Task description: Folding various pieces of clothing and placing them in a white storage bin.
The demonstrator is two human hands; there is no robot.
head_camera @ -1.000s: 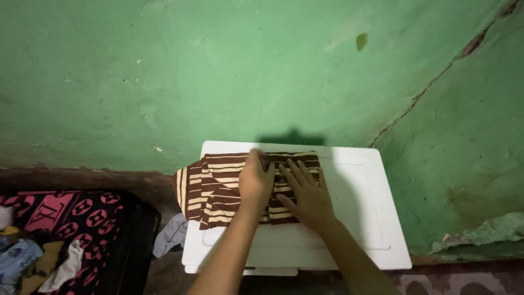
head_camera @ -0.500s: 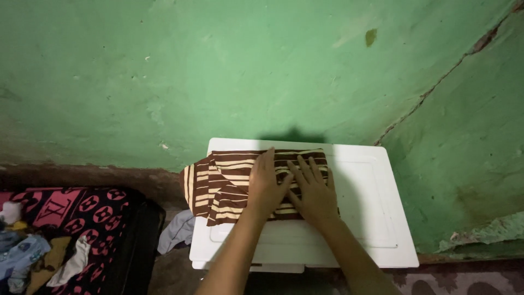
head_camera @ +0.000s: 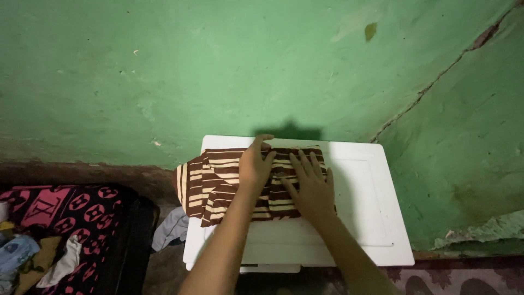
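Both hands lie flat on a brown and cream striped garment [head_camera: 229,183] that is spread over the far left part of a white rectangular surface [head_camera: 360,218]. The left hand [head_camera: 255,164] rests palm down near the garment's far edge, fingers stretched toward the wall, open and gripping nothing. The right hand [head_camera: 310,186] lies just beside it on the right, also open, fingers spread and pressed flat against the cloth. The two hands are close together, almost touching at the fingers.

The garment looks folded into a rough block; its left end hangs a little over the left edge of the surface. The right part of the surface is bare white, with a raised rim line around it.

Behind the surface stands a green painted wall [head_camera: 218,71] with a long crack [head_camera: 436,76] running up to the right. Low on the left lies a black and pink patterned cloth [head_camera: 82,218] with small clothes [head_camera: 22,257] heaped on it. A pale grey piece of fabric [head_camera: 170,229] lies on the floor just beside the left edge of the surface.
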